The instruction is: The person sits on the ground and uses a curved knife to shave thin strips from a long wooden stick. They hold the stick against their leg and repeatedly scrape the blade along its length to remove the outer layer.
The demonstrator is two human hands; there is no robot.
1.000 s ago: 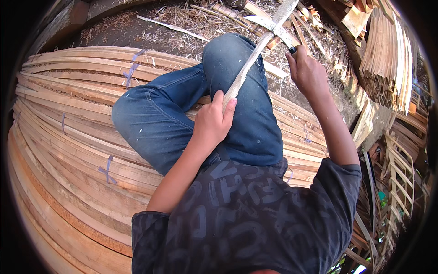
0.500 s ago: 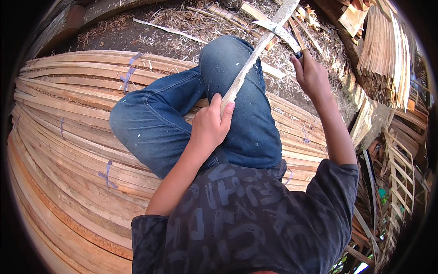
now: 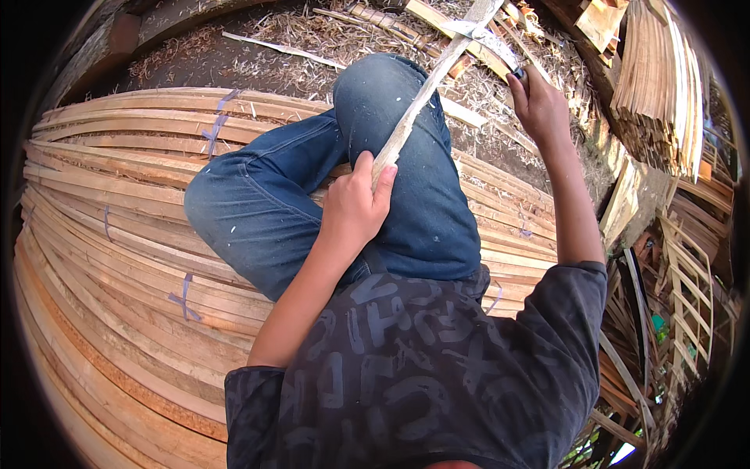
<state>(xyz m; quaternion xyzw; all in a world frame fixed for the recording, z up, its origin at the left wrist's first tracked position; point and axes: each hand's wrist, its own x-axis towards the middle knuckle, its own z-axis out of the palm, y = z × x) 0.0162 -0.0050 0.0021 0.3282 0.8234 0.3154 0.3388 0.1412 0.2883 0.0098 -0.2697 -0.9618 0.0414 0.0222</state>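
My left hand point(image 3: 355, 205) is closed around the lower end of a long pale wooden strip point(image 3: 426, 95). The strip slants up and to the right across my raised knee, and its far end leaves the top of the view. My right hand point(image 3: 541, 108) grips the dark handle of a curved knife point(image 3: 491, 48). The knife's bright blade lies across the strip beyond the knee, touching or just over it; I cannot tell which. Most of the handle is hidden in the fingers.
I sit on bundles of long wooden slats point(image 3: 133, 258) tied with purple strings point(image 3: 184, 297). Wood shavings point(image 3: 289, 70) cover the ground ahead. A stack of thin boards point(image 3: 655, 90) stands at the far right, with a wooden lattice point(image 3: 687, 293) nearer on that side.
My right hand has shifted slightly right with the knife, whose blade has turned a little on the strip. My left hand and the strip have moved slightly left.
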